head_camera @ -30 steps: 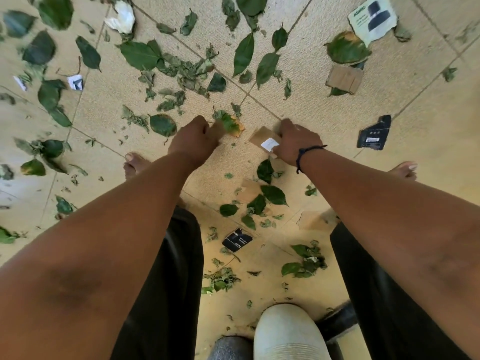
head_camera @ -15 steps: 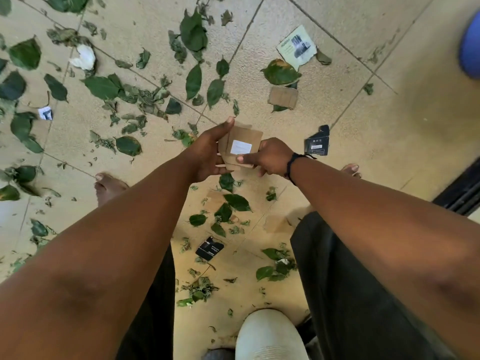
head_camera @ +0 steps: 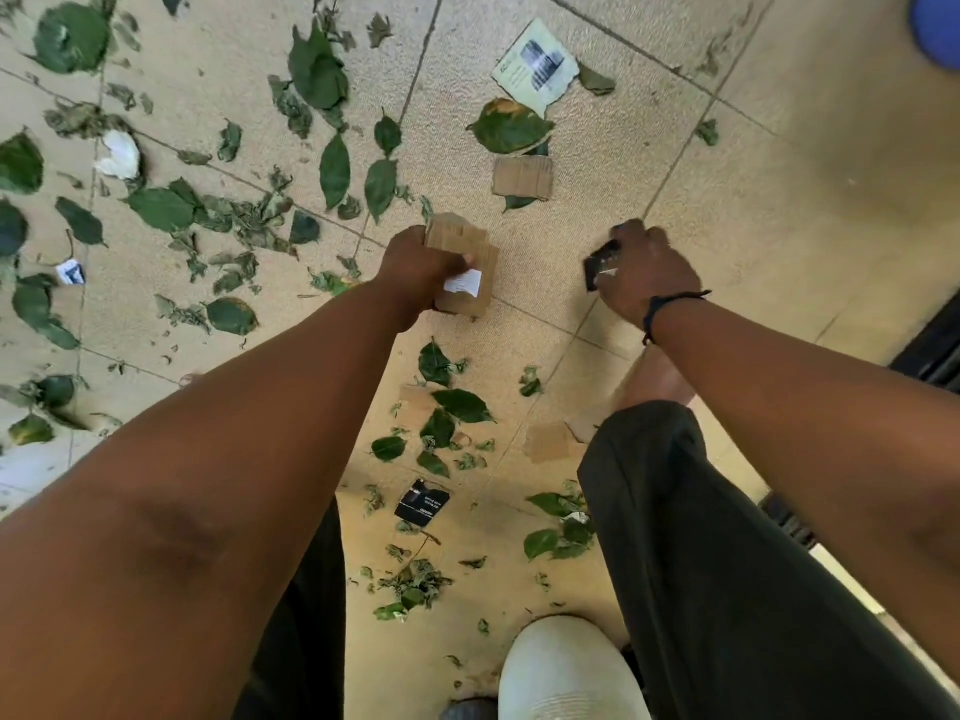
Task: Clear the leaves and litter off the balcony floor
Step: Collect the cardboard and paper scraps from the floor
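Gripping flat brown cardboard scraps (head_camera: 465, 267) in my left hand (head_camera: 415, 270), I pinch a small black printed card (head_camera: 597, 262) in my right hand (head_camera: 644, 272), above the tiled balcony floor (head_camera: 571, 314). Both look light and stiff, best held by an edge; the thin green leaves (head_camera: 332, 168) littering the tiles should tear easily.

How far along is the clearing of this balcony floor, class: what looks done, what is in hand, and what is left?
Done: little, judging by the floor, though the tiles at far right look bare. In hand: the left hand grips cardboard pieces; the right hand grips a black card. Left: green leaves scattered widely, a cardboard scrap, a printed paper and another black card.
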Available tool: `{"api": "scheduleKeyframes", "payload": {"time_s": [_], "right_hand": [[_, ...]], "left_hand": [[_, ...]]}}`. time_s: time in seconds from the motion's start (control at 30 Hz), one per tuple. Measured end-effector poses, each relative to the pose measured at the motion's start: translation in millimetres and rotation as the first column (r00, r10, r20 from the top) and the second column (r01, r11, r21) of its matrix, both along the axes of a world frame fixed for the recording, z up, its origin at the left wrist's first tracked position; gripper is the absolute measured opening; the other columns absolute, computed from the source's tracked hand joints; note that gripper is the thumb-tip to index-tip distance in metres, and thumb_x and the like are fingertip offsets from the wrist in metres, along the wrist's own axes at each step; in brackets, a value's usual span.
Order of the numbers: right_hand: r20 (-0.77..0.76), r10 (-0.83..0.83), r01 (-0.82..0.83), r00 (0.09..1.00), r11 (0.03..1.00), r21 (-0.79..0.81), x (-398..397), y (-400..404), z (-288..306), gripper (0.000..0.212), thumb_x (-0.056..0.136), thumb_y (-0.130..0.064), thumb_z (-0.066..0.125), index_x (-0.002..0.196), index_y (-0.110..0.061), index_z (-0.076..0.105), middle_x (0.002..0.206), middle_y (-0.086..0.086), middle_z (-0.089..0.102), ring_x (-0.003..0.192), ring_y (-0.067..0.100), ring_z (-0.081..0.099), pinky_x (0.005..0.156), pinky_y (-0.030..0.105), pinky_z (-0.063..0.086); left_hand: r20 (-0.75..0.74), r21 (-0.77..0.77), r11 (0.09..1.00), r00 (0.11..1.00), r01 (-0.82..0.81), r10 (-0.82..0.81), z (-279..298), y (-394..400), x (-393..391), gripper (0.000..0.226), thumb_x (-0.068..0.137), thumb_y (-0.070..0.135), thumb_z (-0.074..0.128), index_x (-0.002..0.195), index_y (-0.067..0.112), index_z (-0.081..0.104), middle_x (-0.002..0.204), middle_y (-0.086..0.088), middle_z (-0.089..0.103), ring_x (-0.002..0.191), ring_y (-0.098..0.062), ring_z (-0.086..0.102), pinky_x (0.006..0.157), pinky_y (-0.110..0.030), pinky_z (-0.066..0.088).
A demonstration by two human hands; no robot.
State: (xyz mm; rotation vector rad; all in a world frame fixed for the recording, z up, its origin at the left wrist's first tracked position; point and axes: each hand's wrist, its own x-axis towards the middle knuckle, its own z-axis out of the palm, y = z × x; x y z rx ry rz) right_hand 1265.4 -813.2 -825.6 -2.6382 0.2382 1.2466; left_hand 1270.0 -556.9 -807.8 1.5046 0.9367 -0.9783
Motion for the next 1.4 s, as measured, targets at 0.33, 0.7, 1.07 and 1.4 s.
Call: {"api": "scheduleKeyframes", "payload": {"time_s": [0.33, 0.7, 1.07, 1.4], "right_hand": [[0.064, 0.435, -0.419, 0.898, 0.891, -0.174, -6.1, -18.1, -30.7, 0.049, 0.089, -0.02, 0.056, 0.133, -0.006, 0.042, 0.123, 0.02, 0.047, 0.103, 0.037, 0.051, 0.085, 0.042, 0.039], [0.017, 0.372, -0.37, 0.928, 0.927, -0.069, 11.4, -33.9, -24.0, 0.054, 0.086, -0.035, 0.068, 0.128, -0.011, 0.044, 0.122, 0.018, 0.046, 0.101, 0.035, 0.053, 0.082, 0.04, 0.039], [-0.69, -0.287, 0.688, 0.664, 0.596, 0.414, 30.1, 19.2, 11.6, 0.039, 0.076, -0.013, 0.082, 0.104, -0.011, 0.055, 0.088, 0.008, 0.069, 0.064, 0.016, 0.067, 0.057, 0.024, 0.057], [-0.431, -0.411, 0.589, 0.804, 0.653, 0.476, 45.6, 63.5, 9.2, 0.06, 0.067, -0.023, 0.09, 0.1, -0.021, 0.039, 0.099, 0.011, 0.061, 0.058, 0.017, 0.062, 0.066, 0.04, 0.06]], "left_hand": [[-0.024, 0.021, 1.0, 1.0, -0.008, 0.009, -18.8, -17.5, 1.8, 0.03, 0.089, 0.008, 0.068, 0.119, 0.008, 0.062, 0.105, -0.012, 0.067, 0.083, -0.027, 0.069, 0.056, -0.032, 0.057], [-0.031, 0.02, 0.998, 0.998, 0.053, -0.052, -13.8, -39.8, 8.5, 0.031, 0.093, 0.011, 0.065, 0.123, 0.008, 0.06, 0.119, -0.016, 0.066, 0.104, -0.033, 0.067, 0.08, -0.048, 0.059], [-0.079, -0.112, 0.994, 0.997, 0.0, -0.009, -9.2, -48.9, 12.7, 0.011, 0.099, 0.017, 0.058, 0.11, 0.02, 0.06, 0.101, -0.003, 0.066, 0.085, -0.019, 0.066, 0.06, -0.029, 0.057], [-0.101, -0.175, 0.984, 0.995, -0.023, 0.005, -4.9, -24.1, 24.1, 0.038, 0.09, 0.012, 0.069, 0.125, 0.014, 0.056, 0.101, -0.003, 0.067, 0.088, -0.02, 0.064, 0.068, -0.032, 0.055]]}}
